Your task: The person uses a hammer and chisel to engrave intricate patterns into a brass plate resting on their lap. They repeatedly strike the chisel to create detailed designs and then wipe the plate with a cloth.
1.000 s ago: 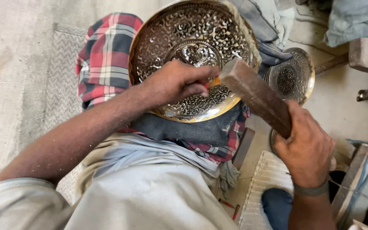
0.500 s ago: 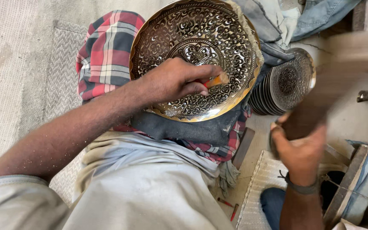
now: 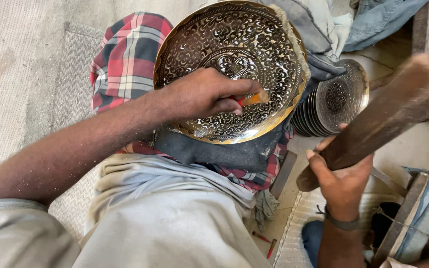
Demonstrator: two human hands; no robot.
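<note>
Head view, looking down: the left hand (image 3: 202, 94) is curled tight around a small orange-tipped chisel (image 3: 254, 98), its tip pressed onto the inner face of a round brass plate (image 3: 229, 44). The plate is shallow and shiny, covered with fine engraved scrollwork around a central medallion, with a smooth golden rim. It rests tilted on the person's raised knee, cushioned by a dark cloth pad (image 3: 224, 154) over a red, blue and white checked cloth (image 3: 125, 59).

The right hand (image 3: 341, 173) grips the lower end of a thick brown wooden mallet (image 3: 388, 116), a plain rough club that widens toward its head and is blurred with motion; a dark band circles the wrist. Half a second ago the mallet was raised at a similar slant, and a second ago its head was down against the chisel, so it has swung up and away from the plate, while the left hand has kept its place.

Beyond the mallet, a stack of smaller engraved plates (image 3: 333, 99) leans on edge on the pale floor. Grey and blue cloths (image 3: 373, 20) lie heaped behind, and a woven mat (image 3: 35, 99) covers the floor at the left.
</note>
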